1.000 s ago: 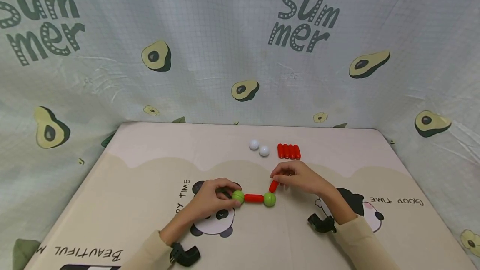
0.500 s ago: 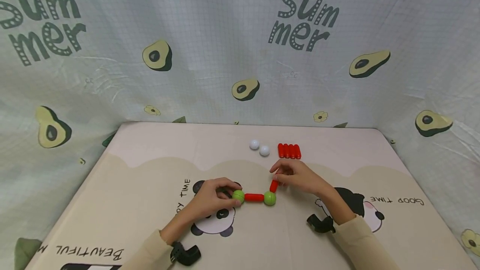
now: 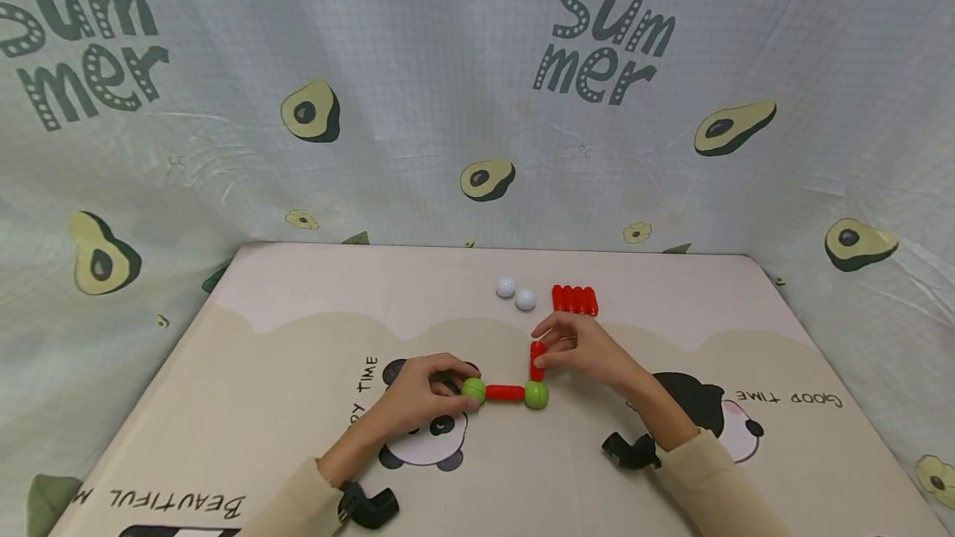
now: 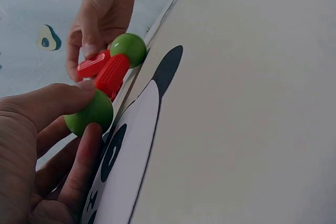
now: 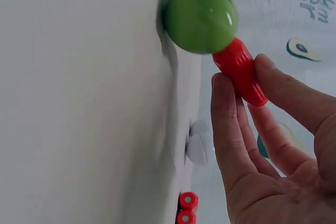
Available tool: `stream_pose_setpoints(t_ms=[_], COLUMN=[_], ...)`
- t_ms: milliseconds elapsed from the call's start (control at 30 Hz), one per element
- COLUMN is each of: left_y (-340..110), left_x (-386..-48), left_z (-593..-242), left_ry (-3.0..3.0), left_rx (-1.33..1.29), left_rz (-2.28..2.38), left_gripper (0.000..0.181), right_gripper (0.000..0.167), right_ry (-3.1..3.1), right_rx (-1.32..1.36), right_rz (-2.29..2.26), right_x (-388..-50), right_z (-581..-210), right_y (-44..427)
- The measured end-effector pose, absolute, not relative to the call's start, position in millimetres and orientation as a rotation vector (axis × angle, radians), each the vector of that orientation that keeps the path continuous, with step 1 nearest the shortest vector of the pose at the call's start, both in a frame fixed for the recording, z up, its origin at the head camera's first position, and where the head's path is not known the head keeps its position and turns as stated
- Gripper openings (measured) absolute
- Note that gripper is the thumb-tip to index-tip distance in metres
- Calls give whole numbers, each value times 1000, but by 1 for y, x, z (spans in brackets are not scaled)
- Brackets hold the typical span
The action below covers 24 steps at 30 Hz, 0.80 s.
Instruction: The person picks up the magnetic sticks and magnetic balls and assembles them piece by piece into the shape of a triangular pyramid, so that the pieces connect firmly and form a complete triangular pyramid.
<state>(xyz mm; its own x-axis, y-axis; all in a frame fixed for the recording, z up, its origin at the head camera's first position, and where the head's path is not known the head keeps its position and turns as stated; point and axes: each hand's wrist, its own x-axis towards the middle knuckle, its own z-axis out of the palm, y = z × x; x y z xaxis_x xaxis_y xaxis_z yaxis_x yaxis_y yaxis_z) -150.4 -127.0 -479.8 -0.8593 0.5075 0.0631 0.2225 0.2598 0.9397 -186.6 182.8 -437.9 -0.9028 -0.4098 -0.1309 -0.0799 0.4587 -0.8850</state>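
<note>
A red rod [image 3: 505,393] joins two green balls on the table, one at each end. My left hand [image 3: 421,396] pinches the left green ball [image 4: 90,114] between thumb and fingers. Attached to the right green ball [image 3: 535,394] is a second red rod [image 5: 240,71], pointing toward the far side of the table. Thumb and fingertips of my right hand [image 3: 585,348] grip that second rod near its free end. In the head view the two rods stand roughly at a right angle.
Two white balls [image 3: 516,293] lie farther back on the table. Beside them, several red rods [image 3: 574,300] are lined up in a row. A patterned cloth [image 3: 388,106] hangs behind the table.
My right hand has shifted slightly left and away from me, swinging the second red rod from a rightward slant to nearly straight back. The left hand has stayed put.
</note>
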Motion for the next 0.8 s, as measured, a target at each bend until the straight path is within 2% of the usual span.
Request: stream_pose_setpoints(t_ms=[267,533,800], left_y=[-122,-121,-121], left_x=[-150,-150,-150], left_z=[-477,-476,-477], left_ry=[2272,2260,2266], left_rx=[639,614,596], left_rz=[1653,1660,1662], left_gripper=[37,37,34], right_gripper=[33,42,37], right_ry=[2345,2288,2297], right_rx=[-424,-425,-444], right_rz=[-1430,-1350,-1321], right_x=[-189,-185,-184], right_z=[-441,-441,-441], right_y=[178,173,173])
